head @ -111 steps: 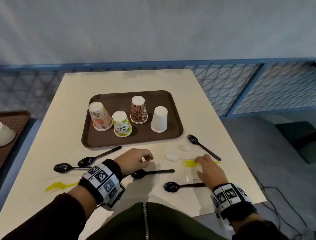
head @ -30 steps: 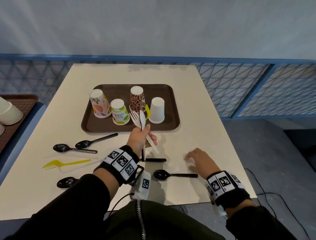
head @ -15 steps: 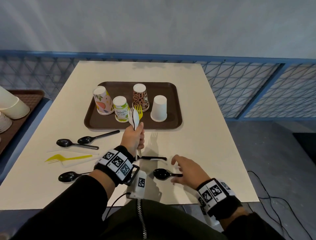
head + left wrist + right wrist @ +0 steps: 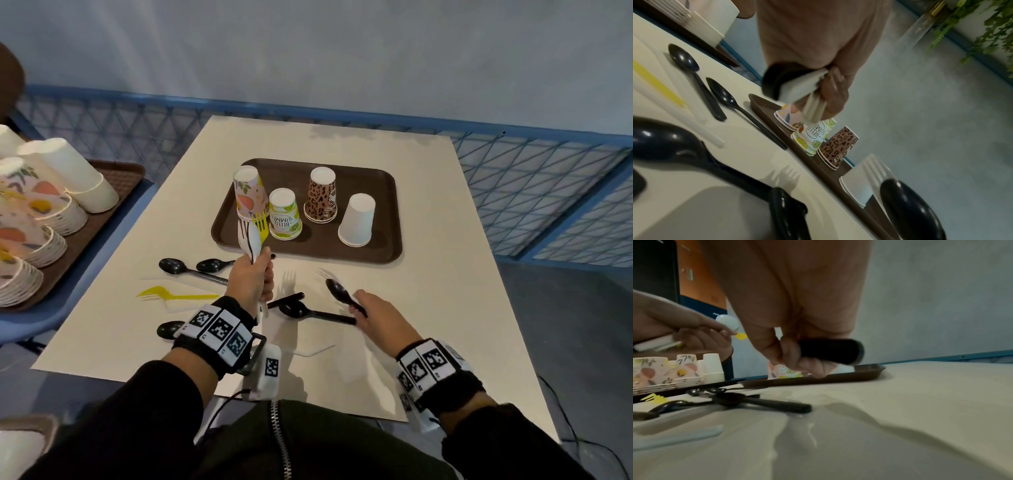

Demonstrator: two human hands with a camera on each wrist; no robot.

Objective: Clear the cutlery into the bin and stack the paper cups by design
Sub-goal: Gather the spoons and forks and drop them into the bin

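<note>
Left hand [image 4: 251, 279], raised above the counter [image 4: 428, 308] at the tray's near edge, grips an upright bundle [image 4: 251, 236] of white fork, white spoon and yellow fork, heads up. Right hand [image 4: 376, 317], low at 4 o'clock from the left, pinches the handle of a black spoon [image 4: 337, 291] lifted off the counter, bowl pointing to 10 o'clock; a clear fork appears to lie behind it, too faint to be sure. A second black spoon [image 4: 310, 311] lies flat just beside the right fingers.

Brown tray [image 4: 390, 246] at counter centre carries four inverted cups: fruit cup [image 4: 248, 192] at 9 o'clock, lime cup [image 4: 284, 216] next, leopard cup [image 4: 321, 195] toward 12, white cup [image 4: 358, 219] at 3.

Left of the left hand lie two black spoons [image 4: 178, 267], a yellow fork [image 4: 164, 294] and another black spoon [image 4: 166, 329] nearest the edge. A side tray [image 4: 126, 178] at far 9 o'clock holds stacked cups [image 4: 68, 178]. No bin is visible in any view.
</note>
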